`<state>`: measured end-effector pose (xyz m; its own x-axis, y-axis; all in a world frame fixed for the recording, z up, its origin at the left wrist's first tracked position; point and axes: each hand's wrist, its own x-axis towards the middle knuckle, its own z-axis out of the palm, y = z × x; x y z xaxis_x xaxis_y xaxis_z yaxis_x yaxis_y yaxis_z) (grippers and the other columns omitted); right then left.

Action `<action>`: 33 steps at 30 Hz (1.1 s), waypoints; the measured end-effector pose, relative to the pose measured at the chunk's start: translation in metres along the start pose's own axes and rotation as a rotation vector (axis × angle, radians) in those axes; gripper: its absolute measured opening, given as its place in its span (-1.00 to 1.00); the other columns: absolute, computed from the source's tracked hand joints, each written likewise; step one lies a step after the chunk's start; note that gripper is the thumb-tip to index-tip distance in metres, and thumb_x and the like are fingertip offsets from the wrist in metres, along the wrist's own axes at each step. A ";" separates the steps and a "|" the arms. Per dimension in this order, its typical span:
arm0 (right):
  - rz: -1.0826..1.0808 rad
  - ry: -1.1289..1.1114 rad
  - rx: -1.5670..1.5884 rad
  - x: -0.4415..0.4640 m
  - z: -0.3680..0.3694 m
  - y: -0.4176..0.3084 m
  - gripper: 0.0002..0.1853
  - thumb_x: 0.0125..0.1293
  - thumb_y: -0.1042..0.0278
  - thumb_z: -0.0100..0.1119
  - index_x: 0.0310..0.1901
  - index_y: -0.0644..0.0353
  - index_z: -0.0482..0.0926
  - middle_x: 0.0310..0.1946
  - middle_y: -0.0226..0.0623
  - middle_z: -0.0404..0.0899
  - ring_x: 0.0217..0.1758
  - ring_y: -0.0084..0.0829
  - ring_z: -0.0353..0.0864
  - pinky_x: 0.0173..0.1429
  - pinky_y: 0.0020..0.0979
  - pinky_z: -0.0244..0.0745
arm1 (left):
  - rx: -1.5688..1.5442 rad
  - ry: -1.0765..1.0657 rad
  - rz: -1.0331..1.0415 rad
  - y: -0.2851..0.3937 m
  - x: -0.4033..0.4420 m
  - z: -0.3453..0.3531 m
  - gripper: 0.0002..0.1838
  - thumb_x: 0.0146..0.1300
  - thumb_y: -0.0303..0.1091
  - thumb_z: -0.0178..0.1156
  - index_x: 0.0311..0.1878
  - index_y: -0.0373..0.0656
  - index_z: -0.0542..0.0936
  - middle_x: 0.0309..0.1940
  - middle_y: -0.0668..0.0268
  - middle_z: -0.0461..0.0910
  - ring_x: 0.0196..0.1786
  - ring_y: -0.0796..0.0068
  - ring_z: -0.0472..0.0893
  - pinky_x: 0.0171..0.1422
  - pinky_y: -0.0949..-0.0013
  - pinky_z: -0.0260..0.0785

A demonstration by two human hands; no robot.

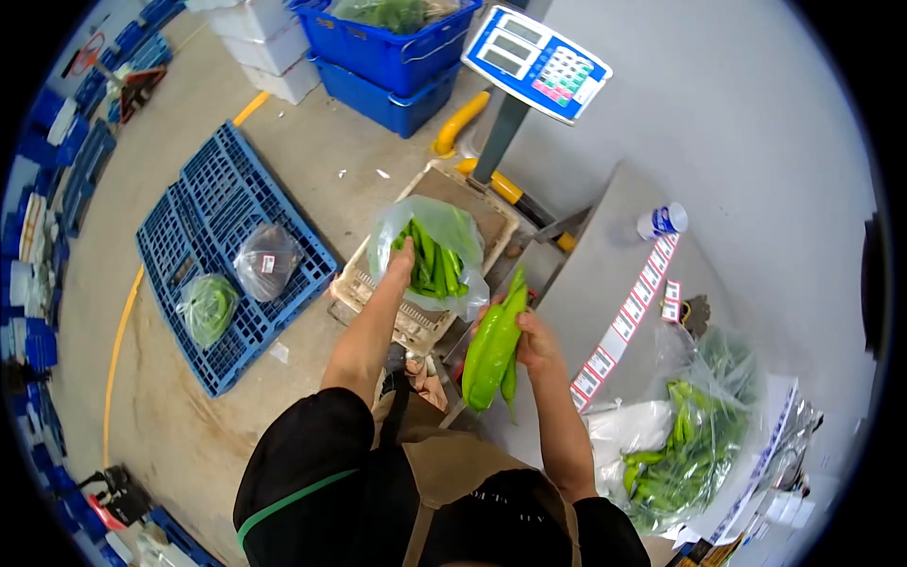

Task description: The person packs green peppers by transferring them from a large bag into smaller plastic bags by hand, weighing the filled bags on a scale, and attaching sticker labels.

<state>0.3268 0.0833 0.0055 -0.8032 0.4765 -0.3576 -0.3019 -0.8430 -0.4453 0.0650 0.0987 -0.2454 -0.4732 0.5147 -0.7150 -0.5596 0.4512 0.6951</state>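
Note:
My left hand (401, 266) is closed at the near left edge of a clear plastic bag (444, 220), its fingertips partly hidden by the film. Inside the bag lie several long green peppers (433, 260). The bag rests on an upturned-looking cream plastic crate (354, 283) under the scale post. In my right hand (537, 342), to the right of the bag, is a small bunch of large green peppers (494, 345), gripped from the right side and held apart from the bag.
A weighing scale display (537, 64) stands beyond the crate. On the grey table at right are a strip of labels (624, 326), a cup (661, 221) and a large bag of green peppers (694, 430). A blue pallet (203, 170) with two bags lies left; blue bins (383, 94) stand behind.

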 end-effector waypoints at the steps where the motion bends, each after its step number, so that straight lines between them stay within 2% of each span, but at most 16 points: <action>1: 0.087 0.012 -0.017 0.012 -0.007 0.004 -0.43 -0.06 0.20 0.33 -0.01 0.22 0.38 -0.11 -0.06 0.53 -0.10 -0.09 0.56 0.07 -0.11 0.46 | 0.002 -0.012 0.120 -0.001 0.008 -0.008 -0.42 0.33 0.08 -0.10 0.15 -0.25 0.42 0.00 0.12 0.53 0.03 0.24 0.52 0.13 0.18 0.35; 2: 0.172 0.026 -0.035 0.026 -0.017 0.009 -0.45 -0.04 0.21 0.31 0.00 0.23 0.38 -0.11 -0.05 0.54 -0.10 -0.11 0.57 0.06 -0.13 0.47 | 0.008 -0.026 0.239 -0.002 0.017 -0.015 -0.39 0.33 0.12 -0.14 0.15 -0.26 0.43 0.01 0.11 0.52 0.04 0.23 0.52 0.15 0.21 0.33; 3: 0.239 0.010 -0.062 0.045 -0.034 0.017 -0.51 0.06 0.18 0.23 0.00 0.25 0.41 -0.10 -0.03 0.54 -0.07 -0.07 0.56 0.08 -0.09 0.45 | 0.182 0.022 0.164 0.045 -0.043 -0.017 -0.29 0.35 0.18 -0.26 0.18 -0.34 0.39 0.05 0.05 0.50 0.09 0.16 0.49 0.22 0.28 0.26; 6: 0.464 0.089 -0.157 0.110 -0.068 0.038 -0.57 0.11 0.22 0.18 -0.04 0.32 0.43 -0.13 0.00 0.56 -0.09 -0.12 0.58 0.06 -0.14 0.48 | 0.489 0.167 0.526 0.040 -0.011 -0.031 -0.25 0.33 0.18 -0.23 0.27 -0.39 0.23 0.15 -0.09 0.38 0.23 -0.06 0.32 0.33 0.25 0.09; 8: 0.528 0.215 -0.265 0.154 -0.088 0.058 -0.63 0.16 0.25 0.16 -0.08 0.33 0.47 -0.18 -0.03 0.59 -0.15 -0.19 0.60 0.01 -0.23 0.51 | 0.536 0.156 0.712 0.069 -0.058 -0.013 -0.24 0.35 0.14 -0.25 0.34 -0.37 0.07 0.28 -0.09 0.20 0.33 -0.08 0.16 0.37 0.19 0.00; 10: 0.642 0.288 -0.369 0.197 -0.091 0.058 -0.72 0.09 0.30 0.26 -0.17 0.21 0.55 -0.30 -0.24 0.62 -0.24 -0.34 0.61 -0.05 -0.30 0.51 | 0.569 0.178 0.757 0.064 -0.070 -0.002 -0.26 0.34 0.13 -0.20 0.33 -0.36 0.10 0.29 -0.09 0.18 0.33 -0.10 0.12 0.37 0.16 -0.01; 13: 0.670 0.385 -0.480 0.269 -0.097 0.054 -0.66 0.12 0.20 0.24 -0.12 0.22 0.55 -0.22 -0.18 0.62 -0.21 -0.27 0.61 -0.08 -0.29 0.52 | 0.630 0.290 0.747 0.063 -0.083 0.004 -0.30 0.32 0.05 -0.08 0.31 -0.34 0.14 0.21 -0.10 0.27 0.22 -0.13 0.25 0.33 0.14 0.05; 17: 0.225 0.402 -1.239 0.325 -0.084 0.018 -0.38 0.07 -0.10 0.19 -0.04 0.36 0.53 -0.04 -0.04 0.55 0.06 -0.14 0.50 0.16 -0.25 0.35 | 0.523 0.279 0.658 0.069 -0.074 -0.001 -0.30 0.30 0.03 0.00 0.27 -0.39 0.20 0.21 -0.06 0.28 0.31 0.04 0.21 0.36 0.32 0.02; 20: -0.057 0.432 -1.799 0.335 -0.141 0.017 -0.42 0.04 -0.05 0.22 -0.09 0.36 0.54 -0.04 0.08 0.52 0.04 -0.04 0.51 0.08 -0.21 0.40 | 0.483 0.263 0.694 0.068 -0.043 -0.005 -0.30 0.30 0.05 -0.01 0.27 -0.37 0.21 0.19 -0.07 0.30 0.30 0.03 0.23 0.36 0.33 0.02; 24: -0.093 0.283 -1.707 0.264 -0.137 -0.005 -0.51 0.08 0.20 0.22 0.03 0.28 0.46 -0.02 0.05 0.50 0.08 -0.04 0.46 0.14 -0.19 0.35 | 0.531 0.196 0.484 0.064 -0.037 0.003 -0.29 0.30 0.15 -0.15 0.26 -0.31 0.26 0.20 -0.06 0.32 0.28 0.01 0.26 0.35 0.27 0.03; 26: -0.291 0.444 -1.842 0.212 -0.129 0.003 -0.45 0.08 0.20 0.23 0.05 0.38 0.40 0.00 0.12 0.44 0.10 0.04 0.41 0.18 -0.18 0.32 | 0.625 0.113 0.416 0.062 -0.046 0.006 -0.29 0.29 0.16 -0.18 0.25 -0.30 0.29 0.21 -0.04 0.32 0.27 0.01 0.27 0.36 0.24 0.02; 27: -0.418 0.403 -1.802 0.176 -0.097 -0.007 -0.49 0.10 0.19 0.23 0.01 0.38 0.43 -0.03 0.08 0.48 0.07 -0.04 0.46 0.14 -0.21 0.36 | 0.584 0.104 0.488 0.066 -0.058 0.011 -0.34 0.29 0.08 -0.13 0.20 -0.34 0.32 0.16 -0.11 0.34 0.23 -0.06 0.30 0.32 0.18 0.07; 29: -0.249 0.464 -1.557 0.108 -0.067 -0.017 -0.69 0.18 0.33 0.19 -0.12 0.38 0.49 -0.16 -0.12 0.54 -0.15 -0.42 0.58 -0.07 -0.46 0.46 | 0.580 0.145 0.602 0.059 -0.074 0.013 -0.45 0.27 -0.06 -0.03 0.12 -0.39 0.38 0.09 -0.18 0.38 0.16 -0.12 0.35 0.26 0.13 0.14; 31: -0.569 0.540 -1.423 0.039 -0.051 -0.022 -0.78 0.18 0.47 0.16 -0.14 0.31 0.51 -0.33 -0.26 0.58 -0.25 -0.49 0.59 -0.10 -0.50 0.48 | 0.581 0.139 0.621 0.049 -0.082 0.008 -0.55 0.22 -0.18 0.05 0.03 -0.39 0.43 0.04 -0.18 0.41 0.11 -0.10 0.39 0.23 0.14 0.18; 32: -0.647 0.662 -1.508 0.005 -0.026 -0.031 -0.81 0.19 0.51 0.12 -0.14 0.31 0.51 -0.28 -0.27 0.58 -0.23 -0.47 0.60 -0.10 -0.49 0.49 | 0.552 0.080 0.598 0.048 -0.088 0.005 -0.59 0.19 -0.24 0.09 -0.02 -0.39 0.46 0.01 -0.18 0.42 0.09 -0.08 0.41 0.22 0.14 0.20; 33: -0.546 0.810 -1.505 -0.031 -0.021 -0.040 -0.78 0.21 0.48 0.11 -0.09 0.28 0.51 -0.20 -0.25 0.57 -0.19 -0.45 0.60 -0.06 -0.49 0.48 | 0.568 0.049 0.654 0.043 -0.093 0.005 -0.61 0.17 -0.25 0.10 -0.04 -0.38 0.46 0.00 -0.17 0.43 0.07 -0.07 0.42 0.21 0.15 0.21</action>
<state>0.3743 0.1079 0.0173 -0.2171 0.9761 0.0050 0.6311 0.1443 -0.7621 0.0886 0.0738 -0.1484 -0.6175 0.7717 -0.1519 0.2531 0.3779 0.8906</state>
